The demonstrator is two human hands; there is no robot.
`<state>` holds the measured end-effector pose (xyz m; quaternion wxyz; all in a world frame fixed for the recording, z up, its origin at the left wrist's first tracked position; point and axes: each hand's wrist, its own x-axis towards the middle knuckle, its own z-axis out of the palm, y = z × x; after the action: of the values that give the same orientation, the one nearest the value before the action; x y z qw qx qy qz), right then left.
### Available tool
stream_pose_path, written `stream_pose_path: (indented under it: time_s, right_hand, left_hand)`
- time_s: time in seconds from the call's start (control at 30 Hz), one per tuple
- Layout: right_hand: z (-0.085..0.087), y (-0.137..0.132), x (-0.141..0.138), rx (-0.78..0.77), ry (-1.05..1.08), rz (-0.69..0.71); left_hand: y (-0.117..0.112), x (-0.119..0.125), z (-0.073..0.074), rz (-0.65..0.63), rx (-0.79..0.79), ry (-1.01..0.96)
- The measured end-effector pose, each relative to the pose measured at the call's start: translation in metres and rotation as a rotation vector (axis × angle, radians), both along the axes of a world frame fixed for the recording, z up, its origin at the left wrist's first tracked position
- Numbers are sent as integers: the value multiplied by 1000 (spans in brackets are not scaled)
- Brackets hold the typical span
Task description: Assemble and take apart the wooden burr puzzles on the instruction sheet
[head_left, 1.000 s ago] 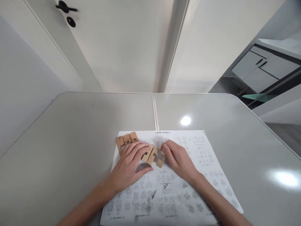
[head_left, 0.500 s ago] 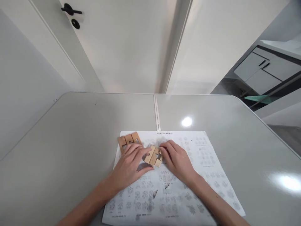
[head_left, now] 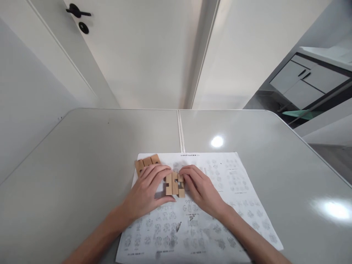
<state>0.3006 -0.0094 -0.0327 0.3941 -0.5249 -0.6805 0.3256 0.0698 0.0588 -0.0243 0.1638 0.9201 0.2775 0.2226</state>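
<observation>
A group of light notched wooden puzzle pieces point(head_left: 175, 184) lies side by side over the printed sheet point(head_left: 198, 227), a gap showing on its right side. My left hand point(head_left: 148, 189) grips it from the left, fingertips on the far edge and thumb at the near edge. On the right, my right hand point(head_left: 202, 187) pinches the far right piece of the group, its fingers bent together. More notched wooden pieces point(head_left: 147, 161), browner, lie at the sheet's far left corner, partly hidden behind my left hand.
The sheet bears rows of small printed figures and lies on a glossy grey table point(head_left: 82, 176) with a seam point(head_left: 180, 130) across its far part. Beyond the table stand a white door point(head_left: 143, 55) with a black handle point(head_left: 78, 11) and, far right, a cabinet point(head_left: 308, 77).
The wooden group has turned from slanted to nearly square with the sheet. Both hands still hold it. The whole view has shifted slightly.
</observation>
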Motion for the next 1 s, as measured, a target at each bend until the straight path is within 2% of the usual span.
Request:
stream_pose_path:
  time_s: [0.17, 0.33, 0.57, 0.73, 0.8, 1.0]
  right_hand:
    - [-2, -3, -2, 31, 59, 74]
    - [-2, -2, -1, 37, 58, 51]
    - [0, -2, 0, 42, -10, -18]
    - [-2, -4, -2, 51, -44, 24]
    - [-3, -5, -3, 76, -74, 60]
    - [-3, -4, -1, 111, -125, 94]
  left_hand:
    - [1, -2, 0, 14, -87, 59]
    - [-1, -1, -1, -2, -151, 70]
    - [9, -9, 4, -31, -94, 34]
    - [29, -24, 8, 186, 15, -55]
    - [35, -29, 9, 222, 28, -48]
    - [41, -37, 7, 121, -57, 73]
